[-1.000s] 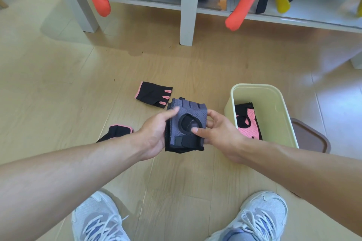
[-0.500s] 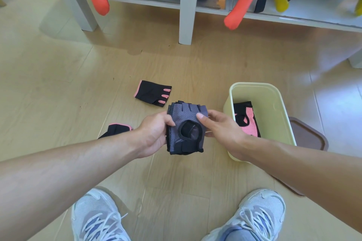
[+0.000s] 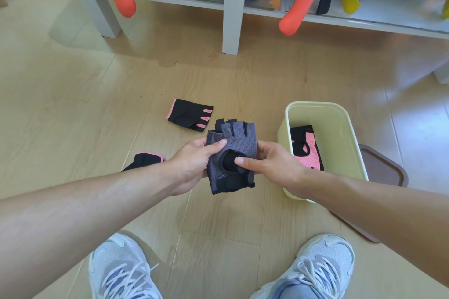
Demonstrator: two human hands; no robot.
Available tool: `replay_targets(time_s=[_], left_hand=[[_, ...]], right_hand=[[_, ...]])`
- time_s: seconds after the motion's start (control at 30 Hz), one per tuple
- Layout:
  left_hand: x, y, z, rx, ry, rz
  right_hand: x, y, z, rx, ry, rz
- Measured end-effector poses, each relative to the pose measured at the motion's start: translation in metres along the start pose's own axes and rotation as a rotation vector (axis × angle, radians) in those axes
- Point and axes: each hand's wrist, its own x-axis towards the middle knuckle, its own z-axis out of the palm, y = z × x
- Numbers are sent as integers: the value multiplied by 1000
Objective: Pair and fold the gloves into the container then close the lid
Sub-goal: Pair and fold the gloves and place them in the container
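I hold a stacked pair of grey fingerless gloves (image 3: 239, 143) above the floor. My left hand (image 3: 194, 162) grips their left edge with the thumb on top. My right hand (image 3: 272, 165) grips the right edge, thumb pressing near the round black opening. A pale yellow container (image 3: 340, 133) stands open to the right, with a folded pink and black glove pair (image 3: 307, 150) inside. Its brown lid (image 3: 381, 172) lies on the floor behind the container's right side. A black glove with pink trim (image 3: 190, 114) lies flat on the floor; another (image 3: 145, 160) peeks out behind my left wrist.
A white shelf unit with legs (image 3: 232, 7) stands ahead, holding black, orange and yellow stuffed items (image 3: 306, 0). My two white sneakers (image 3: 121, 272) are at the bottom of the view on the wooden floor.
The grey gloves have been shifted in my hands; my left thumb now lies on top of them and my right thumb has returned to the black opening.
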Motion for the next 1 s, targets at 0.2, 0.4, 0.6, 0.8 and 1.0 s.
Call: replay_targets(time_s=[0.2,0.4,0.6,0.8,1.0], left_hand=[[5,7,-6,87,4,41],[9,9,-6,196,39,126],[9,5,2,380,134,149],[7,8,20,945,-33,246],[17,9,61,1465,-259,456]], right_hand=[[-5,-10,-11,-269,-29,-81],[-12,-17,-20,-198,-54,-74],[-9,-11,-51,-125,581,-268],[-6,6,-104,-115,902,-89],[8,35,-113,-147,762,249]])
